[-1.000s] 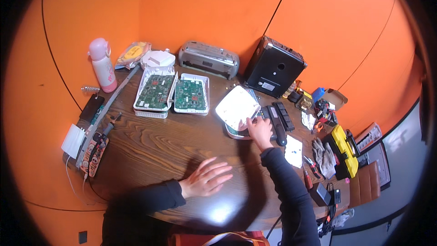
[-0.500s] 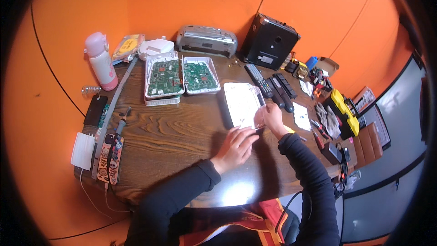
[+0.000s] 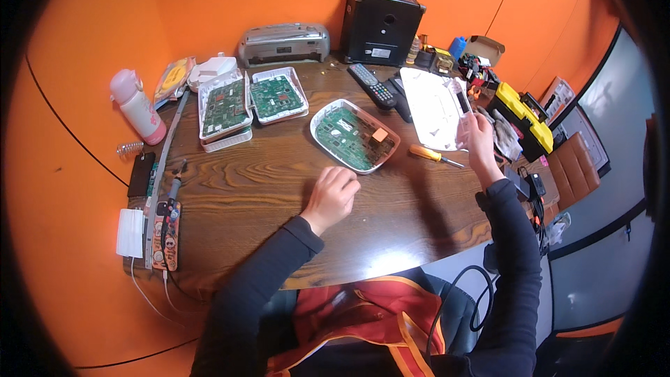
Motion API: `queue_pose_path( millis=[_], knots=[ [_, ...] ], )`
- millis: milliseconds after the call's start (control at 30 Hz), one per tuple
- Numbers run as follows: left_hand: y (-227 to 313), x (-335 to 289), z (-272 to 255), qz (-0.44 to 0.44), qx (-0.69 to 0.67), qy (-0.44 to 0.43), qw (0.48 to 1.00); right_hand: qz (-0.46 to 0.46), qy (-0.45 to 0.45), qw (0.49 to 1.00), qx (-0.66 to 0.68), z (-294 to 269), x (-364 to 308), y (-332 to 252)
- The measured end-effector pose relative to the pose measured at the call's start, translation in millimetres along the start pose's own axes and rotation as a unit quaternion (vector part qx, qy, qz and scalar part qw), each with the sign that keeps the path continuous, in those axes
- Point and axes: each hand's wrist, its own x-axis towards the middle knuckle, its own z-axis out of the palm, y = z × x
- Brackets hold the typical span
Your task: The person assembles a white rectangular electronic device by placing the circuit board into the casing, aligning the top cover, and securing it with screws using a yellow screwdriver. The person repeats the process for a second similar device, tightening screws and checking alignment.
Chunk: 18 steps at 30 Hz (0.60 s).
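Over the right part of the table, my right hand grips the lower right edge of a white plastic cover, its fingers closed on the rim. The cover is tilted, with its pale inner side toward me. In front of me sits a white shallow case holding a green circuit board, with an orange-brown block on the board. Just short of the case's near edge is my left hand, fingers curled in and nothing visible in them. A yellow-handled screwdriver lies right of the case.
Two opened cases with green boards stand at the back left. A remote control lies behind the cover, near a black speaker box. A soldering iron and a pink-white bottle are at left. A yellow-black toolbox stands right.
The white cover has come off the case and moved right with my right hand, uncovering the board and block. My left hand has let go of it. The view has turned right.
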Motion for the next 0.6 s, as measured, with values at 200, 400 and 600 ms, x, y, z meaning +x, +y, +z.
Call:
queue_pose_path(
  millis=[200,400,600],
  knots=[
    [1.6,-0.5,0.1,-0.012,0.024,-0.036,0.999,0.093,-0.083,0.979,0.159,-49.8,-27.7,43.9],
    [1.9,-2.2,1.6,-0.048,0.061,-0.049,0.996,0.091,-0.276,0.953,0.08,-52.2,-56.6,75.4],
    [-10.0,0.6,-4.2,-0.211,0.071,0.012,0.975,0.21,-0.444,0.869,0.066,-40.0,-44.8,75.2]
  ],
)
